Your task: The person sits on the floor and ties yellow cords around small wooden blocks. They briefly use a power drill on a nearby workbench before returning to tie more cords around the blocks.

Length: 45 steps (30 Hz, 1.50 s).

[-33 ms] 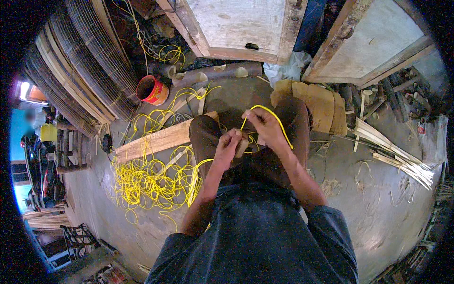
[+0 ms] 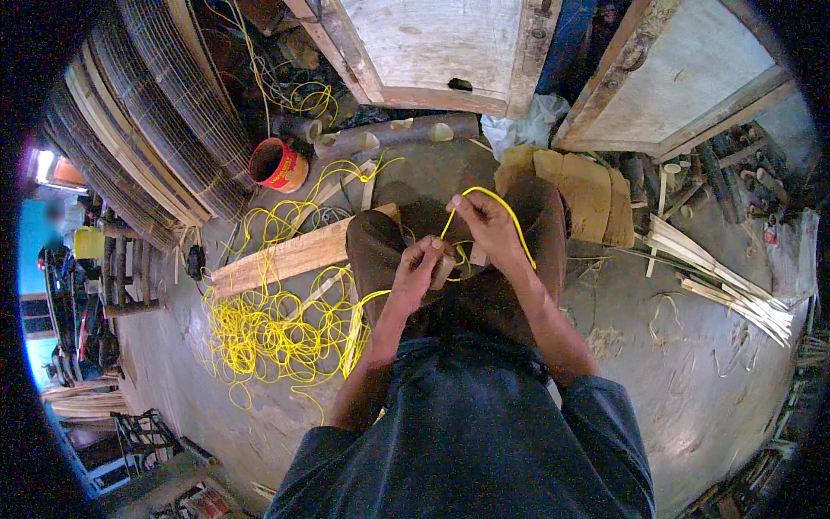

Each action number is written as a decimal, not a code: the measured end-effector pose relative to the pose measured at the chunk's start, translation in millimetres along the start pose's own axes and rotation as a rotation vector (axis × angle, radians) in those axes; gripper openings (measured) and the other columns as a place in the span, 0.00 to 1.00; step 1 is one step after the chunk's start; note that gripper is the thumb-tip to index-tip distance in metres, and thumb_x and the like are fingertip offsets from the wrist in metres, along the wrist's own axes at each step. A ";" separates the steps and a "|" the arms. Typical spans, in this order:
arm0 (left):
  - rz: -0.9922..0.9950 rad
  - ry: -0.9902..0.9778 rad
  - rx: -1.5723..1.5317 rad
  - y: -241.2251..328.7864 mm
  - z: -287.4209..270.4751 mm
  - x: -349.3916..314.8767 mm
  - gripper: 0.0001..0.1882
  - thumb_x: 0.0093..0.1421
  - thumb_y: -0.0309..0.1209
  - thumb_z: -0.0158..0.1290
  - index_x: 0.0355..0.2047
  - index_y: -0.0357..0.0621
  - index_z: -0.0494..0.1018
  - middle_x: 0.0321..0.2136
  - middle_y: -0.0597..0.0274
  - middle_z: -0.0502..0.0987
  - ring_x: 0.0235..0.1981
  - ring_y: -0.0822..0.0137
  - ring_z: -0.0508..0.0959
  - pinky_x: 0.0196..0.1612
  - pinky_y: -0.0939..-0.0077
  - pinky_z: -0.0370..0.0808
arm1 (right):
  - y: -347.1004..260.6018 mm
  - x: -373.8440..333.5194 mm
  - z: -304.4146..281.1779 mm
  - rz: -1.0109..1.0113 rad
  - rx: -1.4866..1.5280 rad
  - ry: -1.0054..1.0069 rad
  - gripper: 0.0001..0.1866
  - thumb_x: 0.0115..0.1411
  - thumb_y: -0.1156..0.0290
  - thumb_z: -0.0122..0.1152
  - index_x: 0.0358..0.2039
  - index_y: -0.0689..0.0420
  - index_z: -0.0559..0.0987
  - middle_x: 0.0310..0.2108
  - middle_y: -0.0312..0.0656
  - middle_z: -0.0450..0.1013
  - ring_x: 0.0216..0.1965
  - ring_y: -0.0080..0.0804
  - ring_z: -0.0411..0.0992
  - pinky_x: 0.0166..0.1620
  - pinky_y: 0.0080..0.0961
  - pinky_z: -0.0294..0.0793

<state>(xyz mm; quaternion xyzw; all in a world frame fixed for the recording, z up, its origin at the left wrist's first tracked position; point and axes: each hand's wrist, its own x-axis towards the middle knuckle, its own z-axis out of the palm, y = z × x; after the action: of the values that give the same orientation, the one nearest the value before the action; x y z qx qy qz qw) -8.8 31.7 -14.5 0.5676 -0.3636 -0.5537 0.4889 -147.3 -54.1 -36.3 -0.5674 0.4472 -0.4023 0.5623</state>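
A yellow cord (image 2: 507, 208) runs between my hands above my lap. My left hand (image 2: 418, 266) is closed, pinching the cord between thumb and fingertips; a small pale wooden piece (image 2: 442, 273) shows beside its fingers. My right hand (image 2: 488, 232) is closed too, slightly higher, with the cord in its fingertips. From there the cord arcs over the back of that hand and down past the wrist. Another stretch of cord comes in under my left wrist from a loose yellow tangle (image 2: 251, 342) on the floor at the left.
A wooden plank (image 2: 320, 246) lies left of my knees, partly under the cord. Beyond it stand a red bucket (image 2: 290, 171) and large slatted rolls (image 2: 164, 112). Flattened cardboard (image 2: 596, 195) and pale strips (image 2: 731, 285) lie at the right. Framed panels (image 2: 441, 43) stand ahead.
My right hand has shifted very slightly right, and the arc of cord over it sits a little higher. Both hands keep their hold.
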 end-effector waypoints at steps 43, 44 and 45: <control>0.845 0.280 1.072 -62.1 -40.0 32.1 0.16 0.64 0.39 0.43 0.42 0.39 0.69 0.33 0.50 0.71 0.37 0.56 0.71 0.37 0.64 0.70 | -15.7 -23.1 11.9 -0.116 -0.161 -0.219 0.10 0.58 0.67 0.58 0.36 0.60 0.77 0.28 0.38 0.72 0.31 0.24 0.69 0.35 0.24 0.70; 0.784 0.243 1.060 -63.3 -40.1 29.5 0.15 0.64 0.37 0.43 0.44 0.39 0.67 0.35 0.49 0.71 0.36 0.54 0.71 0.37 0.63 0.71 | -16.9 -23.0 11.1 -0.080 -0.163 -0.210 0.11 0.57 0.66 0.59 0.36 0.60 0.78 0.29 0.39 0.73 0.33 0.26 0.70 0.36 0.24 0.71; 0.726 0.209 1.050 -61.2 -40.5 25.4 0.15 0.64 0.36 0.43 0.46 0.40 0.66 0.36 0.48 0.72 0.36 0.51 0.71 0.37 0.62 0.71 | -20.9 -21.7 12.0 -0.049 -0.163 -0.203 0.12 0.56 0.65 0.60 0.36 0.60 0.78 0.31 0.41 0.73 0.34 0.28 0.71 0.38 0.25 0.71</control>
<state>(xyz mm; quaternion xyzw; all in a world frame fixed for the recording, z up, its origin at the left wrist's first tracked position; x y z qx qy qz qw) 26.3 29.3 -83.8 0.6230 -0.7055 -0.0433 0.3351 -140.6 -30.6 -14.9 -0.6599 0.4052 -0.3189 0.5465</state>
